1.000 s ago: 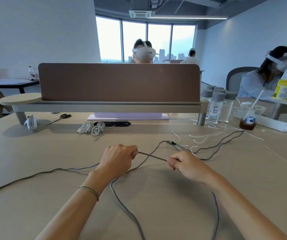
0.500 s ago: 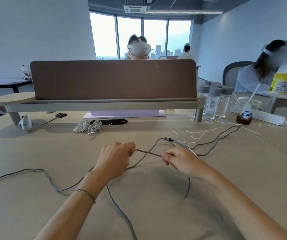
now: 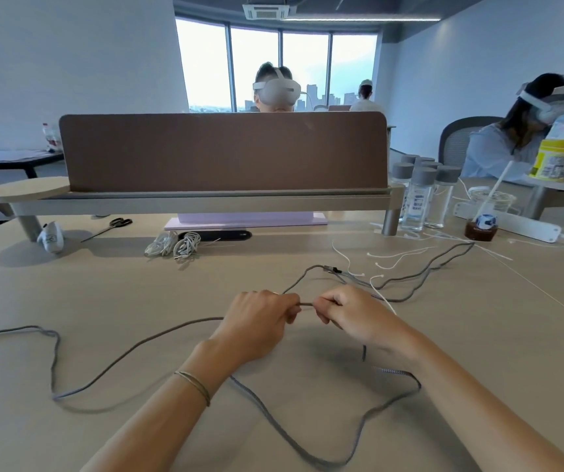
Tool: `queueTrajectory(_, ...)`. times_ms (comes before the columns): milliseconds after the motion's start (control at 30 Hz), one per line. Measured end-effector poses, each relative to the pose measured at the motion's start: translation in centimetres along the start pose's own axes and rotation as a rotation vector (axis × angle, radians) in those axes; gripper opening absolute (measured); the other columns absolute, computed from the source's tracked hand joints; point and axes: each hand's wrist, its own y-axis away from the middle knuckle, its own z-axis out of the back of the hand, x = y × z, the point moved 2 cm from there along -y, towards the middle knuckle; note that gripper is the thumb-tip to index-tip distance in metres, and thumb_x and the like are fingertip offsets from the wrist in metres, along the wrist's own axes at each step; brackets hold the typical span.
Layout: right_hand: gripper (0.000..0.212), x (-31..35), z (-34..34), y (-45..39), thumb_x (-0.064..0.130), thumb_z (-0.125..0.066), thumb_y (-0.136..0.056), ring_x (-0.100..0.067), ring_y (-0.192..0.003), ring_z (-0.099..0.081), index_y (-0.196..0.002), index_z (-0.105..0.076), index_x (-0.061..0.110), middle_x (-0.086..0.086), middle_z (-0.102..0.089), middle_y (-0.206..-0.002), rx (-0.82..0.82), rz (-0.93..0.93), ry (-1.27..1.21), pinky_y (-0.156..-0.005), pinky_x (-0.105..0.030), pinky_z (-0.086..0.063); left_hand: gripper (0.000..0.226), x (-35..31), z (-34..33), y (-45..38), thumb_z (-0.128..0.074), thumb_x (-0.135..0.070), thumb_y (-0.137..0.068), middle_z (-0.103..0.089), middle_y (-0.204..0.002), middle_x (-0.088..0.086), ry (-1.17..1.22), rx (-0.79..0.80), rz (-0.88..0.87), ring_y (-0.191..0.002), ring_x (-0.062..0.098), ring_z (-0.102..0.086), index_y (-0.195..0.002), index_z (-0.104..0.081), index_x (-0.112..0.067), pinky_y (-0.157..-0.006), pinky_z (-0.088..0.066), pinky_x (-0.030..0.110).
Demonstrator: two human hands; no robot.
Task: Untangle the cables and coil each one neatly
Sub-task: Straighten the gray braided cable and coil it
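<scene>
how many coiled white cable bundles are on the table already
2. The left white bundle and the right white bundle lie side by side on the table, just in front of the black bar under the divider shelf. More could be hidden behind the divider.

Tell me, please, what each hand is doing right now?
Left hand: fingers closed, pinching the grey cable.
Right hand: fingers closed, pinching the same cable, close beside the left.

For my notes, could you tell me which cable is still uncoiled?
The grey cable that both hands pinch sprawls loose over the table; the white cables lie bundled by the divider.
</scene>
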Motion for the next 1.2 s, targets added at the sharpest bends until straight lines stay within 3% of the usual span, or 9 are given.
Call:
queueTrajectory(267, 0.045, -1.6, 2.1, 0.0, 0.036, -0.047, -0.106, -0.006, -0.045, -0.029, -0.064, -0.051, 0.019, 0.011, -0.031, -0.046, -0.027, -0.048, 0.062, -0.058, -0.032, -0.028, 0.028, 4.3, 1.6, 0.1, -0.037, -0.037, -0.103, -0.064, -0.081, -0.002, 0.01, 0.002, 0.182, -0.078, 0.029, -0.057, -0.083, -0.055, -0.029, -0.066, -0.036, 0.035)
queueTrajectory(433, 0.043, -1.5, 1.4, -0.2, 0.029, -0.05, -0.105, -0.005, -0.052, -0.036, -0.063, -0.05, 0.017, 0.011, -0.04, -0.052, -0.047, 0.008, 0.111, -0.056, -0.024, -0.028, 0.028, 0.2, 1.1, 1.0, -0.04, -0.058, -0.098, -0.063, -0.077, -0.005, 0.071, 0.017, 0.024, -0.079, 0.026, -0.061, -0.103, -0.054, -0.035, -0.067, -0.041, 0.037)
queueTrajectory(533, 0.038, -0.9, -0.3, -0.1, 0.023, -0.052, -0.101, -0.007, -0.054, -0.036, -0.064, -0.049, 0.017, 0.009, -0.041, -0.054, 0.002, 0.05, 0.138, -0.055, -0.026, -0.026, 0.025, -2.3, -0.3, 0.8, -0.035, -0.049, -0.103, -0.067, -0.087, -0.004, 0.136, 0.054, -0.026, -0.083, 0.027, -0.062, -0.098, -0.052, -0.032, -0.07, -0.046, 0.04)
queueTrajectory(667, 0.039, -0.9, 0.0, 0.1, 0.031, -0.052, -0.102, -0.006, -0.051, -0.038, -0.066, -0.051, 0.018, 0.011, -0.042, -0.051, 0.008, 0.032, 0.179, -0.053, -0.024, -0.027, 0.023, -1.4, 0.0, 0.3, -0.032, -0.041, -0.106, -0.055, -0.076, -0.002, 0.024, 0.035, 0.022, -0.071, 0.029, -0.049, -0.086, -0.038, -0.032, -0.063, -0.039, 0.037)
queueTrajectory(833, 0.042, -0.9, 1.2, -0.1, 0.034, -0.051, -0.103, -0.008, -0.052, -0.033, -0.066, -0.047, 0.015, 0.008, -0.037, -0.054, -0.044, 0.033, 0.196, -0.057, -0.031, -0.03, 0.023, 1.2, 1.9, -0.1, -0.035, -0.039, -0.106, -0.051, -0.074, 0.001, -0.009, -0.016, 0.094, -0.071, 0.032, -0.048, -0.085, -0.038, -0.032, -0.066, -0.042, 0.036)
queueTrajectory(1033, 0.044, -2.3, 2.5, 0.2, 0.039, -0.049, -0.103, -0.019, -0.059, -0.045, -0.066, -0.044, 0.016, 0.002, -0.046, -0.057, -0.125, 0.0, 0.344, -0.065, -0.04, -0.044, 0.023, 4.1, 2.5, 0.4, -0.039, -0.034, -0.103, -0.054, -0.071, -0.001, -0.018, -0.06, 0.171, -0.075, 0.035, -0.054, -0.081, -0.042, -0.028, -0.065, -0.043, 0.037)
queueTrajectory(1100, 0.043, -2.3, 2.6, 0.4, 0.041, -0.047, -0.104, -0.021, -0.06, -0.045, -0.07, -0.046, 0.014, 0.002, -0.045, -0.055, -0.16, -0.001, 0.364, -0.065, -0.039, -0.045, 0.025, 4.3, 2.5, 0.8, -0.037, -0.034, -0.103, -0.059, -0.072, -0.002, -0.004, -0.072, 0.181, -0.073, 0.033, -0.054, -0.082, -0.049, -0.024, -0.067, -0.046, 0.038)
queueTrajectory(1200, 0.041, -1.0, 1.6, 0.7, 0.043, -0.045, -0.105, -0.019, -0.059, -0.046, -0.074, -0.051, 0.016, 0.004, -0.044, -0.054, -0.192, 0.044, 0.392, -0.066, -0.039, -0.046, 0.022, 1.7, 2.0, 1.1, -0.038, -0.041, -0.102, -0.068, -0.087, -0.004, 0.057, -0.098, 0.064, -0.08, 0.031, -0.06, -0.099, -0.056, -0.029, -0.068, -0.045, 0.038)
